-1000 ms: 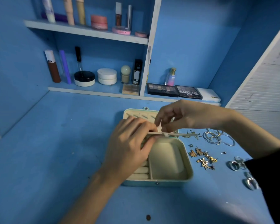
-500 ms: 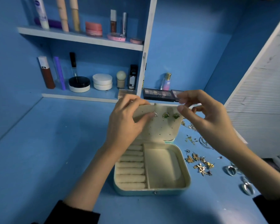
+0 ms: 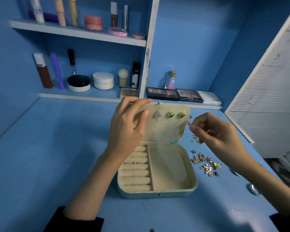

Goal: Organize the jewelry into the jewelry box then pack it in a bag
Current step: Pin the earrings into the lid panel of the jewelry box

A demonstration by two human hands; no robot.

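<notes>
A cream jewelry box (image 3: 171, 186) lies open on the blue table, its lid (image 3: 167, 129) standing up. Three stud earrings are pinned in the lid's top row: a silver triangle (image 3: 157, 114) and two green ones (image 3: 170, 115) (image 3: 181, 115). My left hand (image 3: 127, 126) holds the lid's left top corner, thumb in front and fingers over the edge. My right hand (image 3: 214, 133) hovers right of the lid with fingers curled down over small jewelry pieces; whether it holds anything is unclear. Gold earrings (image 3: 207, 164) lie right of the box.
Silver rings (image 3: 253, 189) lie at the far right, partly hidden by my right arm. Shelves at the back carry cosmetics, eyeshadow palettes (image 3: 174, 94) and a small perfume bottle (image 3: 171, 80). A white slatted panel (image 3: 271, 101) stands to the right.
The lid went from nearly flat to upright, showing the three studs. My right hand left the lid's top edge and dropped to the right, over the loose jewelry. My left hand stayed on the lid.
</notes>
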